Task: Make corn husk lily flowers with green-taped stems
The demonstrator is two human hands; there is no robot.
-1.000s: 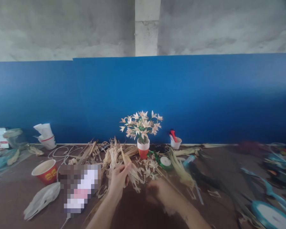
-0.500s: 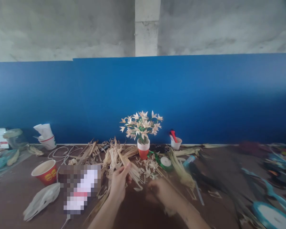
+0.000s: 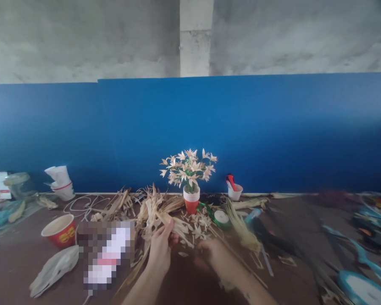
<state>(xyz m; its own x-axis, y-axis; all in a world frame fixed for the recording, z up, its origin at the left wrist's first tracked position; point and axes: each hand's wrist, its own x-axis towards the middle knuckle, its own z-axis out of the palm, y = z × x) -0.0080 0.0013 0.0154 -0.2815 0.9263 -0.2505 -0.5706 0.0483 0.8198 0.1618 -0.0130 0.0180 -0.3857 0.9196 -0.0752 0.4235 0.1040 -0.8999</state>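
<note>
My left hand pinches a pale dried corn husk between thumb and fingers, its loose strips pointing to the right. To the right of it, my right hand is curled low over the brown table, smeared by motion, and its fingertips cannot be made out. Small cut husk pieces lie just beyond both hands. Behind them stands a red and white pot holding a bunch of cream husk flowers with green stems. A heap of dried husks spreads left of the pot.
Left are a red paper bucket, a clear plastic bag and white cables. Right of the pot are a green ribbon roll, a husk bundle and a white cup. A blue ribbon roll sits near right. A blue partition stands behind.
A small husk piece now lies separate on the table below the strips in my left hand. Both hands have hardly shifted; the right is blurred in both frames.
</note>
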